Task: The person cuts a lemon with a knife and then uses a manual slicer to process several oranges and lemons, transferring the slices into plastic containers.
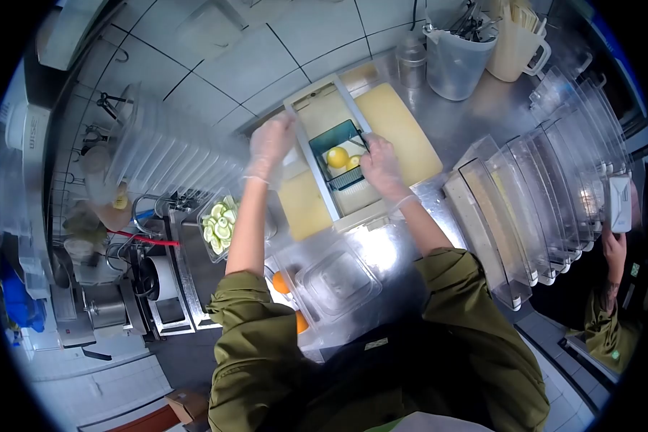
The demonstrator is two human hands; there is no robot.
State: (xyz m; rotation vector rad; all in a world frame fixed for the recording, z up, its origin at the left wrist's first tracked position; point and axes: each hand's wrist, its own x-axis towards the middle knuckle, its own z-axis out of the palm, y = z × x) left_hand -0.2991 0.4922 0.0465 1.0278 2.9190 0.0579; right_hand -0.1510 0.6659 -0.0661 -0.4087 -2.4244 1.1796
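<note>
Lemons, yellow and round, lie just left of clear-gloved right hand; clear-gloved left hand farther; can't tell either grip.

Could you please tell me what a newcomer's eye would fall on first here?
Probably the bright yellow rounded fruits inside the dark teal rectangular container at the centre, with the transparent-gloved right hand at its right side. Next might come the two bright orange rounded fruits lower in the picture, and the pale green round slices piled left of the bare left forearm.
</note>
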